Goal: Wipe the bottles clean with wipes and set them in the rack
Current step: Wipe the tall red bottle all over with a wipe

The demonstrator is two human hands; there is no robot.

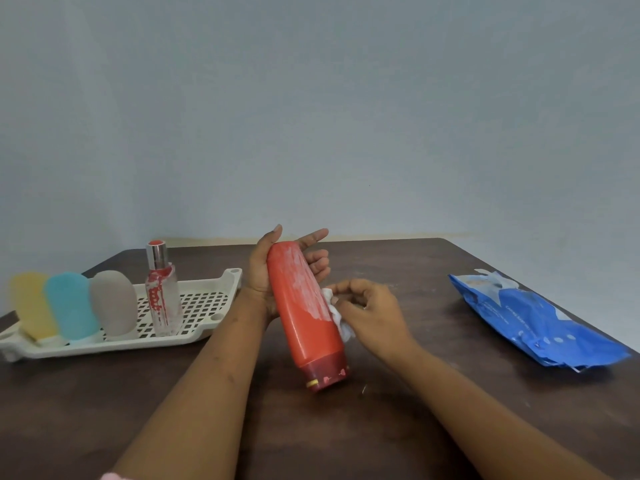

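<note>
Head view, items on dark table [433,393]. Red bottle [310,327]: centre, held tilted, cap end toward 5 o'clock, whitish smears on upper body. Left hand [258,275]: thumb and curled fingers grasping the bottle's upper end. Right hand [372,311]: fingertips pinching crumpled white wipe [341,322] against the bottle's 3 o'clock side. Rack [207,306]: at 9 o'clock, holding yellow bottle [31,306], blue bottle [71,306], grey bottle [112,303] and clear spray bottle [162,299], upright. Blue wipes pack [533,320]: at 3 o'clock, lying flat

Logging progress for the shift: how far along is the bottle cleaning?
Done: a yellow bottle, blue bottle, grey bottle and clear spray bottle stand in the rack. In hand: the left hand holds the red bottle, streaked white, while the right hand presses a wipe to its side. Left: finish wiping it, then rack it.
</note>
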